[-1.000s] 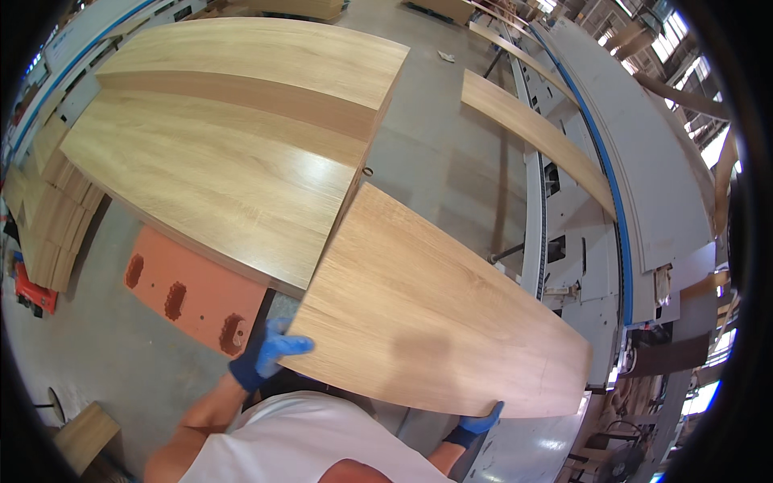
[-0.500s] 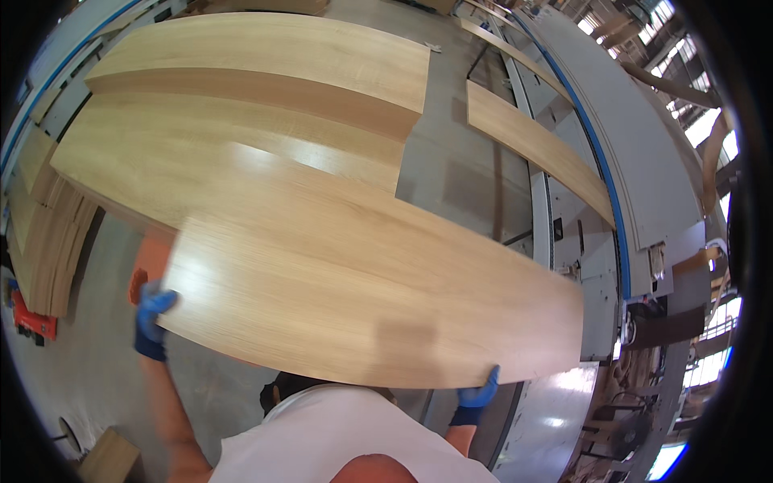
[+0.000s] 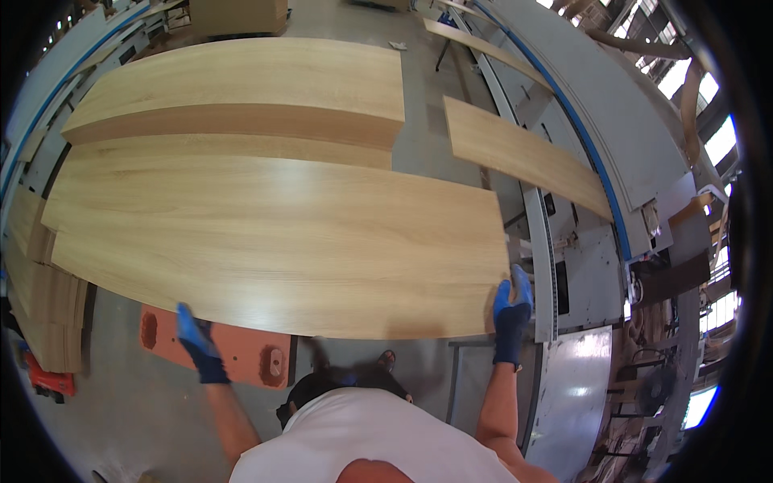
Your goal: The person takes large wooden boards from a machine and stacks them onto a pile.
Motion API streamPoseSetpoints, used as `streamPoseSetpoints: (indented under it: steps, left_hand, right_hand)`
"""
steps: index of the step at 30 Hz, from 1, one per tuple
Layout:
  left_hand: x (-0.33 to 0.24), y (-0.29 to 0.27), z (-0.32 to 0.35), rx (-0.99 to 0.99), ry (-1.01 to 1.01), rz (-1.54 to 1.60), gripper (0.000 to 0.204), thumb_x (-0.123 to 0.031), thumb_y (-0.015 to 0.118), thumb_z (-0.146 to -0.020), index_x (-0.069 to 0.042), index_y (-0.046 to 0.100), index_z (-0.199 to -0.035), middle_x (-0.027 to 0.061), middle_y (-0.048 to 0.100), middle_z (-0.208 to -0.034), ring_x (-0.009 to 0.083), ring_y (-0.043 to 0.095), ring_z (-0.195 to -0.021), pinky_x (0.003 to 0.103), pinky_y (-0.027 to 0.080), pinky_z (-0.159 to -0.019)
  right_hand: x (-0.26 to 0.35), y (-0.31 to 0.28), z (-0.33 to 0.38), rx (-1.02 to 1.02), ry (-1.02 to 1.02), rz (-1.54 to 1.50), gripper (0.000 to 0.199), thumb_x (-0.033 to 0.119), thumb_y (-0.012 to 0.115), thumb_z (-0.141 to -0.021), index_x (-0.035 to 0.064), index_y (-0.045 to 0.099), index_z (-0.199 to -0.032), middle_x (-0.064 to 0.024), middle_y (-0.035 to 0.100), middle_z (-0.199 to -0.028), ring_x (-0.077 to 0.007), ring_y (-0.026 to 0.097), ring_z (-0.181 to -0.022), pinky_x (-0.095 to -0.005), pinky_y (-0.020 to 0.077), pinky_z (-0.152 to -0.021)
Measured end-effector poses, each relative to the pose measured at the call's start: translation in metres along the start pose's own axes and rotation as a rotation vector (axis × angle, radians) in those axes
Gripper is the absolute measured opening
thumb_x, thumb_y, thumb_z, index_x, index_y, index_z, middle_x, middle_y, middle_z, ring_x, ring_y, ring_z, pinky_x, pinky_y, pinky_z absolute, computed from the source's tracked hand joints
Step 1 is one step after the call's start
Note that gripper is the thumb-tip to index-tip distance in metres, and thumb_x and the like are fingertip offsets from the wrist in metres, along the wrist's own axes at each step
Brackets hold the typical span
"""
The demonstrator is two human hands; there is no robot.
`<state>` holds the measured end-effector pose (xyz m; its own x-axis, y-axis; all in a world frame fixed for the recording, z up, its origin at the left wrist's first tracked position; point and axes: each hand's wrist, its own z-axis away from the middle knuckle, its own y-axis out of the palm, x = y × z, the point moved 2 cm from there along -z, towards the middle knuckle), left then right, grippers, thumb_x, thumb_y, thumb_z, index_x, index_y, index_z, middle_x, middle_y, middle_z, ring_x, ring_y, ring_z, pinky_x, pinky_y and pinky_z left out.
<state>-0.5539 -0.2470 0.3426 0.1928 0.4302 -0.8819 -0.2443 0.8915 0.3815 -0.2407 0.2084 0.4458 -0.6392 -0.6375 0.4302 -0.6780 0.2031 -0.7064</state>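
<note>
A long wood-grain board (image 3: pixel 282 241) lies across the near stack of panels (image 3: pixel 266 146), its right end jutting past the stack. My left hand (image 3: pixel 199 342), in a blue glove, has its fingers stretched out against the board's near edge, left of middle. At the near right corner, my right hand (image 3: pixel 513 314), gloved the same way, rests against the board's end with fingers apart. Neither hand is wrapped round the board.
A taller stack of panels (image 3: pixel 241 76) stands behind. An orange base (image 3: pixel 217 342) shows below the board. On the right, a narrow board (image 3: pixel 523 153) lies along a grey machine (image 3: pixel 596 121) with a blue strip. More panels (image 3: pixel 52 298) are piled at left.
The board has moved left and away from me onto the stack and turned straighter. My left hand has shifted right along its near edge; my right hand has gone to its right end.
</note>
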Motion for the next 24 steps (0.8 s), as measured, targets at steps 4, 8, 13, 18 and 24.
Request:
streamPoseSetpoints:
  steps: [4,8,13,18,24]
  left_hand:
    - [0.025,0.071,0.034,-0.342,0.352,-0.294,0.048,-0.032,0.049,-0.091,0.004,0.044,-0.123,0.0097,0.053,-0.114,0.0189,0.052,-0.099,0.03,0.04,-0.089]
    - [0.027,0.052,-0.031,-0.293,0.273,-0.122,0.047,-0.023,0.051,-0.091,0.008,0.04,-0.125,0.0156,0.048,-0.123,0.0213,0.048,-0.105,0.031,0.036,-0.093]
    - [0.001,0.035,-0.112,-0.218,0.469,-0.164,0.05,-0.031,0.051,-0.091,0.012,0.047,-0.116,0.0144,0.054,-0.112,0.0188,0.052,-0.092,0.031,0.041,-0.085]
    - [-0.031,0.031,-0.167,-0.37,0.457,-0.547,0.049,-0.024,0.052,-0.09,0.014,0.043,-0.119,0.0194,0.055,-0.112,0.022,0.055,-0.093,0.032,0.043,-0.084]
    - [-0.044,0.004,-0.199,-0.442,0.543,-0.595,0.057,-0.036,0.055,-0.086,0.014,0.049,-0.112,0.0223,0.059,-0.104,0.0282,0.058,-0.086,0.035,0.045,-0.076]
  right_hand:
    - [-0.062,0.036,-0.008,0.418,0.376,-0.44,0.029,0.023,0.053,-0.087,0.0026,0.059,-0.107,-0.0043,0.061,-0.091,-0.0122,0.055,-0.081,-0.0254,0.0448,-0.068]
    - [-0.014,0.095,0.032,0.739,0.684,-0.982,0.036,0.029,0.043,-0.094,-0.002,0.057,-0.108,-0.0004,0.058,-0.099,-0.0075,0.051,-0.09,-0.0227,0.0417,-0.08]
    - [0.093,0.113,0.02,0.733,0.505,-0.934,0.035,0.028,0.042,-0.094,-0.0041,0.055,-0.101,-0.0042,0.059,-0.088,-0.0095,0.05,-0.081,-0.0255,0.0425,-0.074]
    - [0.121,0.142,0.036,0.7,0.545,-0.85,0.037,0.028,0.042,-0.095,-0.0059,0.056,-0.098,-0.0008,0.058,-0.085,-0.0073,0.049,-0.078,-0.0256,0.0427,-0.07]
    - [0.152,0.15,0.04,0.648,0.275,-0.521,0.042,0.032,0.041,-0.091,-0.006,0.053,-0.102,-0.0282,0.059,-0.086,-0.0431,0.057,-0.083,-0.0439,0.0458,-0.071]
